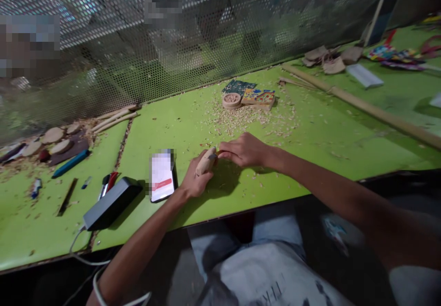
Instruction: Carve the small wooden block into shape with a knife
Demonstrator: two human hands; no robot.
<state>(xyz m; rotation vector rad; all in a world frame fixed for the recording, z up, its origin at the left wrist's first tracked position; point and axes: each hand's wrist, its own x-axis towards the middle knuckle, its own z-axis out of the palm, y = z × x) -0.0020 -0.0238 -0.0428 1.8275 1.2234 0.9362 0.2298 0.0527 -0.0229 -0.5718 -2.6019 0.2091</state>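
My left hand (193, 183) is wrapped round a small pale piece of wood (206, 161), held just above the green table (310, 131). My right hand (244, 150) is closed on a small carving knife (216, 155), its short blade resting against the top end of the wood. Both hands meet near the table's front edge. Wood shavings (241, 117) lie scattered behind them.
A phone (161, 176) and a grey power bank (112, 203) with a cable lie left of my hands. Pens, a blue knife (70, 163) and wood slices (53, 135) sit far left. A round carved disc (232, 100), painted blocks (258, 97), a long stick (361, 106) and a mesh screen are behind.
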